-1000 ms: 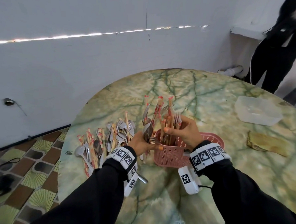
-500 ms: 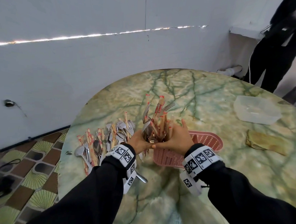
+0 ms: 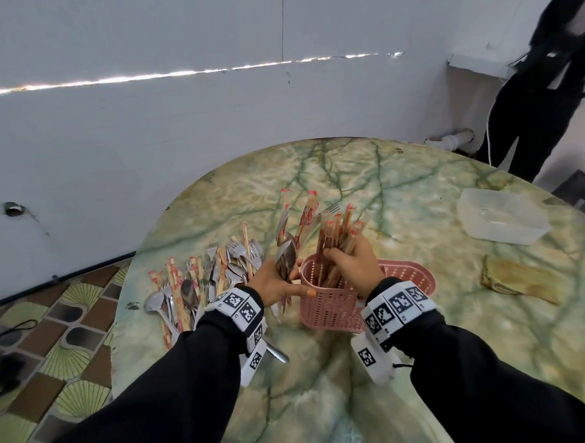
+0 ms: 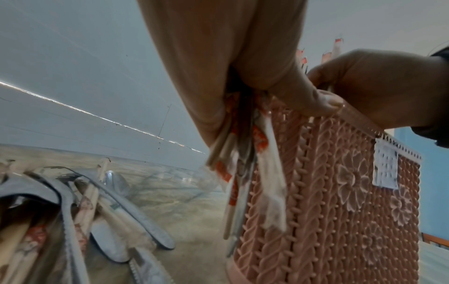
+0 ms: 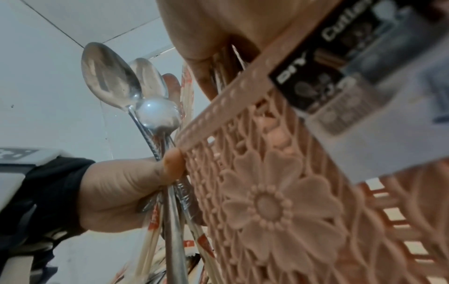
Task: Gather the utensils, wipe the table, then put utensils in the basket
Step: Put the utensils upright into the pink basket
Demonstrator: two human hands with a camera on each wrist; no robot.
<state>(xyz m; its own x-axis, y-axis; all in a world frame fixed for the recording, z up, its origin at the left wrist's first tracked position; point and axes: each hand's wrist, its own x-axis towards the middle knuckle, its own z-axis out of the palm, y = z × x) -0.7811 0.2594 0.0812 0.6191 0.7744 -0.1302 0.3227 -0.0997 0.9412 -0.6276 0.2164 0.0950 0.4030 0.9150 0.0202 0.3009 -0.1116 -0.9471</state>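
Right now the right hand (image 3: pixel 351 261) is curled round a bundle of wrapped chopsticks (image 3: pixel 338 235), their lower ends already inside the near compartment of the pink basket (image 3: pixel 330 311) — gripped high, it seems, so the sticks can drop in upright together. Just beside the basket's left wall, the left hand (image 3: pixel 274 281) is wrapped round a mixed bunch of spoons (image 5: pixel 114 80) and more wrapped chopsticks, bowls pointing up, while its thumb reaches across to touch the basket; that looks like a way of steadying the light plastic while the other hand loads it. A heap of forks, spoons and chopsticks (image 3: pixel 210 274) lies on the green marbled table (image 3: pixel 343 393) to the left, so the filling is probably only partly done. Farther right sit a clear plastic tub (image 3: pixel 501 215) and a folded yellowish cloth (image 3: pixel 518 282), well apart from the basket.
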